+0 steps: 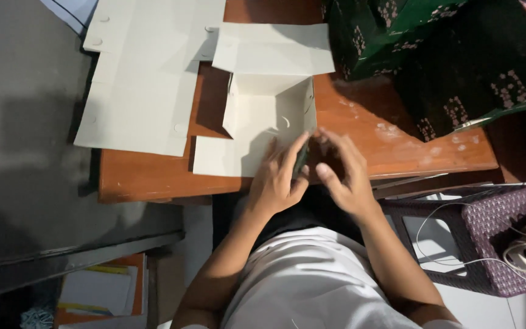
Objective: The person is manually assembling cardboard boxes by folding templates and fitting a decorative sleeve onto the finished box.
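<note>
A pale grey cardboard box blank (269, 106), partly folded up, lies on a small brown wooden table (391, 146). My left hand (278, 176) rests on its near right corner, fingers pinching a dark green flap edge (301, 159). My right hand (345, 173) meets it from the right, fingers bent around the same corner. Both hands touch the fold at the table's near edge.
A stack of flat pale cardboard blanks (147, 67) overhangs the table's left side. Dark green printed boxes (439, 55) fill the far right. A purple woven stool (494, 237) with a white cable stands at the right; papers (98, 289) lie below left.
</note>
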